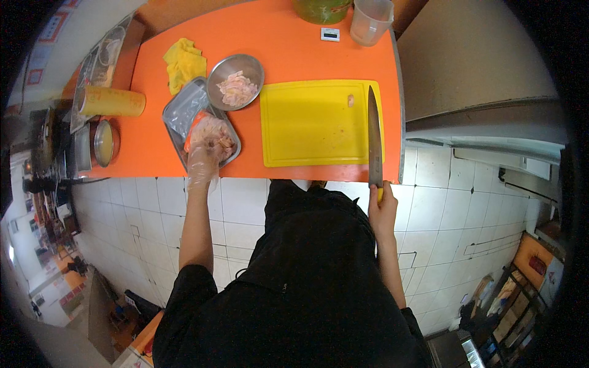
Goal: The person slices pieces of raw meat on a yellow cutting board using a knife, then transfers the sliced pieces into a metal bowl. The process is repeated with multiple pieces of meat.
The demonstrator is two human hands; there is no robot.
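My left hand [204,156], in a clear plastic glove, reaches into a metal tray [234,154] and touches raw meat [211,131]; its fingertips are hidden, so I cannot tell whether they grip. Bare, my right hand [383,207] holds a long kitchen knife [375,138] by its yellow handle. The blade points away from me over the right edge of a yellow cutting board [317,124]. One small piece of meat [350,100] lies on the board. Behind the tray, a round metal bowl [216,73] holds pale raw meat pieces [237,89].
On the orange table [294,55] lie a yellow cloth [185,64] and a small digital device [330,34]. A clear plastic jug [370,23] and a green container [322,10] stand at the back. At left are a yellow cylinder [115,101] and a round metal container [105,143].
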